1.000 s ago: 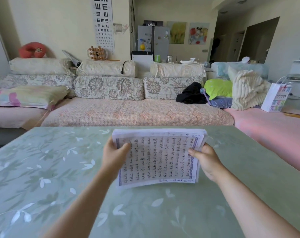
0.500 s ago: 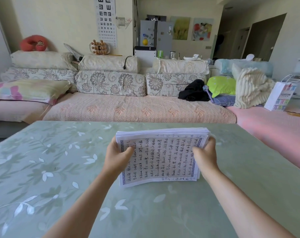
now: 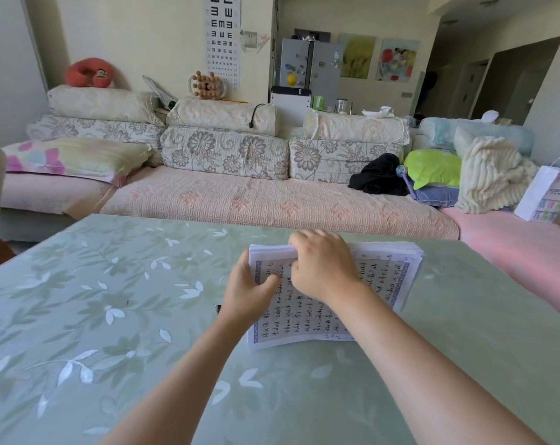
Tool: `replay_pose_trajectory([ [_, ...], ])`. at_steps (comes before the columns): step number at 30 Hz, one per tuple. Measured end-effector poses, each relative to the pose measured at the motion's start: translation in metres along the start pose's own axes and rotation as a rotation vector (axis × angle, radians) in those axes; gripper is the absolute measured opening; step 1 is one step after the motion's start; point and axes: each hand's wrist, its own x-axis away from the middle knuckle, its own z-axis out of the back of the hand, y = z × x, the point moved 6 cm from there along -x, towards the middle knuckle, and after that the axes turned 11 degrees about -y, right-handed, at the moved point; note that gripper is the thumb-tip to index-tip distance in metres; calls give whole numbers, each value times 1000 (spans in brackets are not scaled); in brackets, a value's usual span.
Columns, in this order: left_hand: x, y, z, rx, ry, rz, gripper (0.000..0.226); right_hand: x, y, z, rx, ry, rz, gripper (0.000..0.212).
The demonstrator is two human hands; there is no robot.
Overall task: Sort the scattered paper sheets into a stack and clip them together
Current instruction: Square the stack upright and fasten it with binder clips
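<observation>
A thick stack of paper sheets [image 3: 386, 279] with handwritten lines and a blue border lies on the green leaf-patterned table [image 3: 111, 316]. The sheets are squared together, their far edge slightly raised. My left hand [image 3: 246, 293] grips the stack's left edge, thumb on the top sheet. My right hand [image 3: 320, 268] reaches across to the stack's far left part, fingers curled over the far edge, and hides much of the top sheet. A small dark object [image 3: 218, 309] peeks out beside my left wrist; I cannot tell what it is.
Beyond the table's far edge stands a long sofa [image 3: 272, 200] with cushions, a black garment [image 3: 378, 175] and a cream blanket [image 3: 490, 175]. A white paper bag [image 3: 548, 194] sits at the far right.
My right hand left the stack's right edge and moved left across the top sheet to the far left part. The stack now rests lower on the table. The left hand kept its grip.
</observation>
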Motion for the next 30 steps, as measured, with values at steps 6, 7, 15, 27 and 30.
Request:
replay_pose_trajectory([
  [6, -13, -14, 24, -222, -207, 83, 33, -1, 2, -5, -20, 213, 22, 12],
  [7, -16, -22, 33, -231, -231, 110, 35, -1, 1, -6, -16, 237, 28, 13],
  [15, 10, -111, 72, -977, -514, 405, 34, -1, 2, -7, 19, 297, 25, 22],
  [27, 65, -52, -4, -678, -1006, 413, 17, -2, 1, -4, -11, 211, 23, 22],
  [30, 65, -45, -39, -685, -972, 299, 23, -3, 1, -5, -11, 153, 7, 18],
])
